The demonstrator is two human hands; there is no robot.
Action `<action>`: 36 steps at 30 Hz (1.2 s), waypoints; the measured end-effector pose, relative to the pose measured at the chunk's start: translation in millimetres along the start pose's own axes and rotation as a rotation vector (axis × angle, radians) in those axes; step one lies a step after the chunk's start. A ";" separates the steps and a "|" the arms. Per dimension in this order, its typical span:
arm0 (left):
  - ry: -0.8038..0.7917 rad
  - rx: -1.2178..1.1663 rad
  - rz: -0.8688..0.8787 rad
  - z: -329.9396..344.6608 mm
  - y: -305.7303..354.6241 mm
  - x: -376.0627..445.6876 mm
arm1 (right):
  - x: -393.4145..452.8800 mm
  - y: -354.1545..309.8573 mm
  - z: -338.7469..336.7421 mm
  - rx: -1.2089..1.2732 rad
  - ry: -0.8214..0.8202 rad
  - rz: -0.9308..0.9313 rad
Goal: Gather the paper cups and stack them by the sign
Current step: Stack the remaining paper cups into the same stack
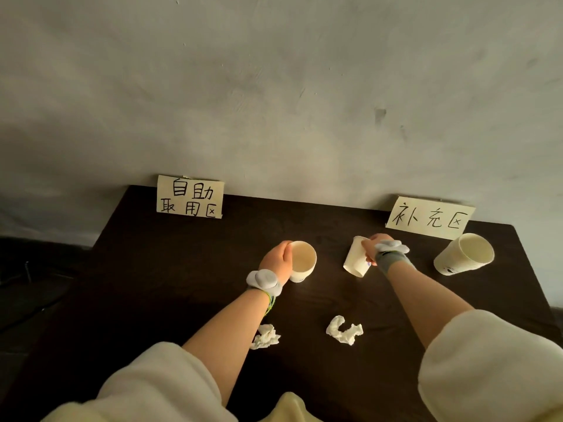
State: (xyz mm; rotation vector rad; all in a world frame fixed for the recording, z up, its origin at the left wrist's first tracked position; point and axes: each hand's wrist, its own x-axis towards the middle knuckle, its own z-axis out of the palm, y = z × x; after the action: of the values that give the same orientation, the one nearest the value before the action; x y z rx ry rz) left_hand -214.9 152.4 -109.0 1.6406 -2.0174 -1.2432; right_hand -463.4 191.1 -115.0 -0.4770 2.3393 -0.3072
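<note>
Three white paper cups are on the dark table [170,269]. My left hand [277,259] grips the side of the middle cup [303,260], which stands upright with its mouth open to me. My right hand [375,245] holds a second cup [355,258], tilted with its rim toward the wall. A third cup [463,254] stands alone at the right, leaning in the wide-angle view, just below the right paper sign [429,217]. Another handwritten sign [190,197] leans against the wall at the back left.
Two crumpled tissues lie near me: one [265,337] under my left forearm, one [344,330] between my arms. A grey wall [274,102] backs the table. The table's left edge drops to a dark floor [36,284].
</note>
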 end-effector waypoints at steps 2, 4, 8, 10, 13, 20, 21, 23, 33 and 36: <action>0.001 -0.020 -0.005 0.3 -0.3 -0.5 | -12.6 -1.2 0.2 0.044 0.005 -0.040; -0.011 -0.008 -0.005 0.3 0.4 -3.6 | -31.2 -5.8 -2.4 0.092 0.009 -0.075; -0.032 0.052 -0.016 -0.6 0.4 -17.5 | -46.9 -3.7 0.1 0.174 -0.010 -0.100; -0.041 0.067 -0.020 -0.6 -3.3 -26.7 | -60.2 1.1 2.1 0.178 -0.027 -0.110; -0.049 0.093 -0.043 -1.5 -10.1 -39.4 | -84.3 9.6 6.9 0.098 -0.012 -0.121; -0.048 0.103 -0.095 -9.9 -25.3 -63.1 | -111.5 23.4 23.0 0.122 0.032 -0.151; -0.043 0.099 -0.097 -11.8 -25.4 -67.1 | -113.2 25.8 24.8 0.134 0.004 -0.181; -0.036 0.097 -0.131 -14.4 -26.5 -67.8 | -110.3 25.1 28.3 0.142 -0.090 -0.229; -0.069 -0.250 -0.380 -19.6 -15.6 -70.0 | -152.6 -9.7 -3.4 0.379 -0.169 -0.392; -0.071 -0.329 -0.398 -24.5 -11.8 -70.5 | -164.8 -19.7 -13.2 0.353 -0.226 -0.407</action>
State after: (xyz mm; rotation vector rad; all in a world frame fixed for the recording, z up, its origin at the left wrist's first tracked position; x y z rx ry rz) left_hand -167.5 204.5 -81.7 1.9003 -1.4551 -1.6814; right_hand -356.6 243.8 1.3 -0.7646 1.9027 -0.7984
